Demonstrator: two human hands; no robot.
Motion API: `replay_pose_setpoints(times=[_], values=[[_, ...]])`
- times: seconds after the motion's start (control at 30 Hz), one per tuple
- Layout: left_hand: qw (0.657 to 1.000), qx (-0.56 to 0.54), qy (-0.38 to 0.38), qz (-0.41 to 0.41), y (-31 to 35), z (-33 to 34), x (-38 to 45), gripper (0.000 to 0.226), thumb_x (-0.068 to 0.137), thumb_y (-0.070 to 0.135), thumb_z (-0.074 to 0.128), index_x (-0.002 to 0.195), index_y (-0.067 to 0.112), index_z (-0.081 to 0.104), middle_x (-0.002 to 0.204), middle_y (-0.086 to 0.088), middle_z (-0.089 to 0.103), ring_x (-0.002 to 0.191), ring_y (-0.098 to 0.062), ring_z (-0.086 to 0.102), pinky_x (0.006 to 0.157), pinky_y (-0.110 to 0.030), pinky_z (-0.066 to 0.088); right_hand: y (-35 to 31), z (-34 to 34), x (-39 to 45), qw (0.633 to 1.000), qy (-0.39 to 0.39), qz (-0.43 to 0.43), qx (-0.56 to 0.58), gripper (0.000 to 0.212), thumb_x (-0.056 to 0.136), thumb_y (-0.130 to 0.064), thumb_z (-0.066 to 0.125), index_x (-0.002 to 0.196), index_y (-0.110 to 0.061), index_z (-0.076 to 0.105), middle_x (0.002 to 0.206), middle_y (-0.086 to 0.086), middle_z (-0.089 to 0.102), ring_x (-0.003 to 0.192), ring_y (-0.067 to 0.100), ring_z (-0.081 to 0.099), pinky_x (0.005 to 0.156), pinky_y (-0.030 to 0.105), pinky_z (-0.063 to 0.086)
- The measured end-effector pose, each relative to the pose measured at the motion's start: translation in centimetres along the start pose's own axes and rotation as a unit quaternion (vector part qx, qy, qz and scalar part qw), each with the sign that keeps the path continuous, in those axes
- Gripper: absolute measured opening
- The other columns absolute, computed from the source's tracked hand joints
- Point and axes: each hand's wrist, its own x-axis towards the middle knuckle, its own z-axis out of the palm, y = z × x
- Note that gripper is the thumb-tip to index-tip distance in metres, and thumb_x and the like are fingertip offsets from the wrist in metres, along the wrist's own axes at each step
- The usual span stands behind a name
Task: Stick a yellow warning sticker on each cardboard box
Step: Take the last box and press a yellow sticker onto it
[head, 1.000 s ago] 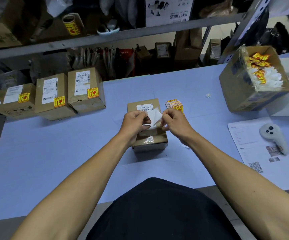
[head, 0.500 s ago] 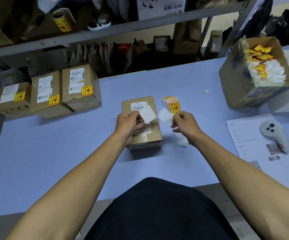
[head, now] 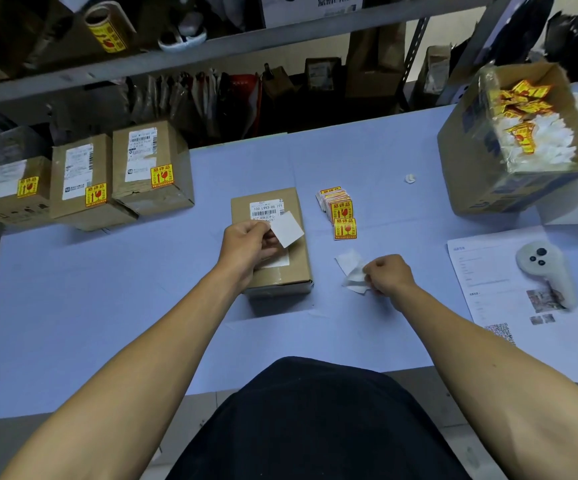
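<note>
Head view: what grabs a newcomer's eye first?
The left hand pinches a peeled sticker, white side up, over the centre cardboard box. Right of that box, the right hand holds crumpled white backing paper low over the table. At far left stand three stickered boxes; a stack of yellow stickers lies right of the centre box.

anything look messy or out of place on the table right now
Mostly tidy. The sticker stack is fanned out, with one sticker slid off its near end. A small white scrap lies loose further back. The right hand holds crumpled backing paper down at the table.
</note>
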Motion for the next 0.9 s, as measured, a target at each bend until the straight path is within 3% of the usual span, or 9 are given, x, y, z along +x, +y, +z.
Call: replay_pose_setpoints(times=[0.13,0.23,0.33,0.53,0.73,0.9], values=[[1.000,-0.001,-0.001,0.002,0.1,0.3,-0.5,0.019,0.095,0.007,0.049,0.095,-0.003,0.065,0.080,-0.011,0.062,0.071,-0.016,0.062,0.059,-0.022,0.056,-0.6,0.0,-0.9,0.998,0.029,-0.033,-0.038,0.019,0.084,-0.011,0.052,0.078,-0.007,0.070,0.081,0.006,0.066,0.078,0.027,0.058,0.063,0.030,0.043],[1.000,-0.003,-0.005,-0.003,0.0,0.2,-0.7,0.019,0.095,0.008,0.048,0.093,0.001,0.066,0.079,-0.008,0.064,0.069,-0.014,0.064,0.063,-0.024,0.059,-2.6,0.5,-2.6,0.994,0.069,-0.078,-0.043,0.005,0.084,-0.019,0.060,0.082,-0.018,0.065,0.086,0.000,0.067,0.084,0.023,0.060,0.067,0.030,0.046],[1.000,-0.002,-0.006,0.003,-0.2,-0.1,-1.1,0.020,0.095,0.007,0.048,0.094,0.000,0.066,0.079,-0.007,0.065,0.068,-0.014,0.064,0.064,-0.025,0.059,-4.9,1.6,-4.6,0.981,0.076,-0.177,-0.037,0.008,0.084,-0.024,0.063,0.083,-0.016,0.061,0.079,-0.003,0.065,0.080,0.020,0.060,0.069,0.033,0.048],[1.000,-0.002,-0.008,0.002,-0.8,-0.8,-1.9,0.020,0.093,0.005,0.048,0.093,-0.001,0.067,0.083,-0.012,0.067,0.073,-0.018,0.065,0.070,-0.030,0.061,-9.3,4.3,-9.6,0.909,0.103,-0.393,-0.096,0.012,0.088,-0.032,0.060,0.093,-0.022,0.062,0.088,-0.009,0.062,0.078,0.009,0.052,0.063,0.029,0.038],[0.999,-0.034,-0.023,-0.002,-0.8,-2.0,-3.1,0.023,0.091,0.003,0.049,0.096,-0.003,0.070,0.087,-0.011,0.073,0.064,-0.016,0.069,0.060,-0.028,0.057,-10.4,6.5,-10.9,0.882,0.100,-0.432,-0.158,0.024,0.084,-0.043,0.063,0.092,-0.021,0.062,0.093,-0.001,0.063,0.090,0.019,0.057,0.068,0.035,0.048],[0.998,-0.058,-0.032,0.004,-0.9,-3.1,-3.4,0.021,0.092,0.001,0.047,0.097,-0.005,0.067,0.081,-0.011,0.069,0.064,-0.014,0.068,0.065,-0.028,0.060,-10.7,7.6,-11.4,0.877,0.119,-0.433,-0.171,0.016,0.087,-0.034,0.060,0.091,-0.019,0.064,0.093,-0.002,0.066,0.090,0.020,0.059,0.066,0.036,0.050]])
